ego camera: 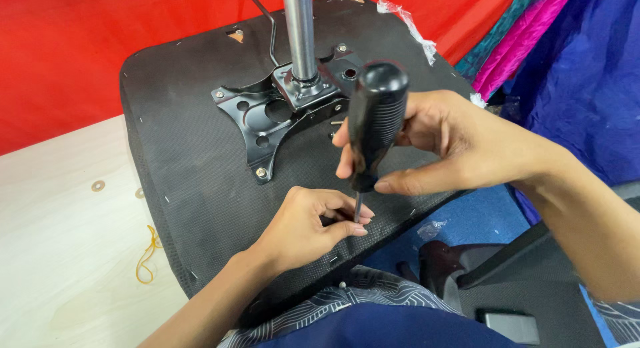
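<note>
Red cloth backdrop behind, pale plywood tabletop (60, 208) underneath w/ a flat metal washer (98, 186) and a yellow rubber band (147, 258) lying left of the black fabric-covered chair seat base (193, 168), which lies upside down, partly on the tabletop, partly over the person's lap. Black stamped-steel mounting plate (257, 118) is bolted near the seat's centre, chrome gas-lift column (300, 28) standing up from it. Right hand (453, 145) has its fingers closed around the black ribbed-handle screwdriver (375, 121), held upright just toward the seat's near edge from the plate, shaft pointing down. Left hand (310, 221) sits at the tip, fingers pinched shut around the shaft's lower end; whatever fastener is under there is hidden, can't tell. Screwdriver prob. light and stiff; ribbed handle should grip well, best held mid-handle as now. Seat looks rigid under the fabric, bulky, likely heavy-ish w/ column attached. Blue and pink fabric right of the seat.
</note>
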